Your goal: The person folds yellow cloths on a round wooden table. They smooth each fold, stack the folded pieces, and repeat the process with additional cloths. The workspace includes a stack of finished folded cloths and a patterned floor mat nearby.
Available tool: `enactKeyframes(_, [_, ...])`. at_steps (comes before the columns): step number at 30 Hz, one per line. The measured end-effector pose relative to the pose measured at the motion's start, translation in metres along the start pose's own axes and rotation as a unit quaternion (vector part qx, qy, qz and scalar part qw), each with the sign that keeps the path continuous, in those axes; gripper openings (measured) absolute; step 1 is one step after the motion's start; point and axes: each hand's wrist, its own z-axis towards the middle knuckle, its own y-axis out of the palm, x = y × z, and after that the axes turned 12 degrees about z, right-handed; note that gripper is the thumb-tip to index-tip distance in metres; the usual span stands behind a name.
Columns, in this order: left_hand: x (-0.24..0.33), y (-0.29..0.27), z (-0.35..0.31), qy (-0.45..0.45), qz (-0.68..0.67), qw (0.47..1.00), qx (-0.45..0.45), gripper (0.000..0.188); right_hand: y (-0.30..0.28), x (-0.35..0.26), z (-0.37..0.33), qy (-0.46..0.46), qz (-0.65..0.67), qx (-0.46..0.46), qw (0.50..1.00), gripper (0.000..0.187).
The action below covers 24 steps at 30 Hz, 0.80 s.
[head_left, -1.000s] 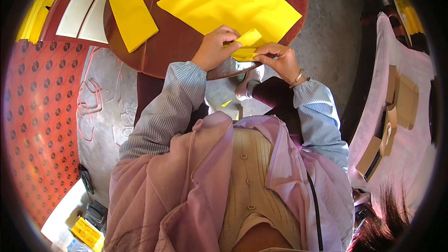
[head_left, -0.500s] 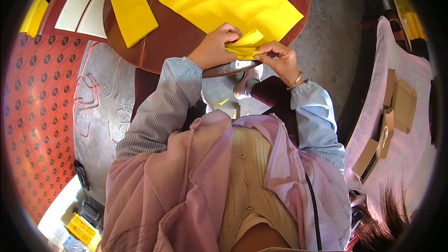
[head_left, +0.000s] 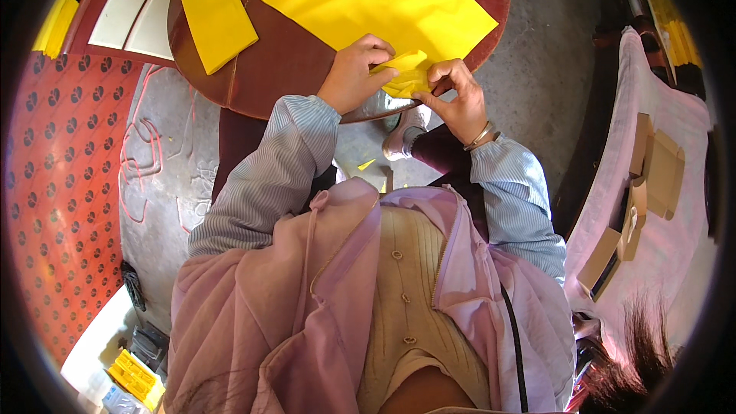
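At the near edge of the round reddish-brown table (head_left: 284, 61), my left hand (head_left: 353, 75) and my right hand (head_left: 460, 101) pinch a small folded piece of yellow paper (head_left: 410, 79) between them. Its layers are creased and partly fanned, with one flap standing up near my left thumb. My right thumb and fingers grip its right end. Just beyond my hands lies a large flat yellow sheet or stack of sheets (head_left: 383, 4). Farther left on the table rests a narrow yellow paper stack (head_left: 216, 15).
Below the table edge are a shoe (head_left: 399, 143) and a yellow scrap (head_left: 366, 164) on the concrete floor. On the right, opened cardboard boxes (head_left: 661, 172) lie on a pink-covered surface (head_left: 613, 130). A red patterned sheet (head_left: 69, 184) hangs or lies at left.
My right hand has turned and its fingers have curled up over the right end of the folded yellow paper. My left thumb has shifted inward onto the folds, which look more bunched.
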Motion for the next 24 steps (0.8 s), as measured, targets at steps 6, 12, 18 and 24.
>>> enactKeyframes(6, [-0.0006,0.0014,0.0003,0.004,0.001,1.0,0.013,0.023,-0.0009,-0.0016,-0.0015,-0.028,-0.019,-0.018,0.999,0.038])
enactKeyframes(12, [0.0015,0.002,-0.0015,0.004,0.006,1.0,0.019,0.023,0.0001,0.002,-0.0014,0.007,0.02,-0.011,1.0,0.034])
enactKeyframes(18, [0.0019,0.0015,-0.0017,-0.003,0.006,1.0,0.011,0.023,-0.0026,-0.0034,0.0008,0.016,-0.018,-0.037,0.999,0.026])
enactKeyframes(24, [0.0014,-0.0008,-0.0013,0.001,-0.005,1.0,0.001,0.022,-0.002,-0.0045,0.0017,0.035,0.022,-0.032,0.999,0.02])
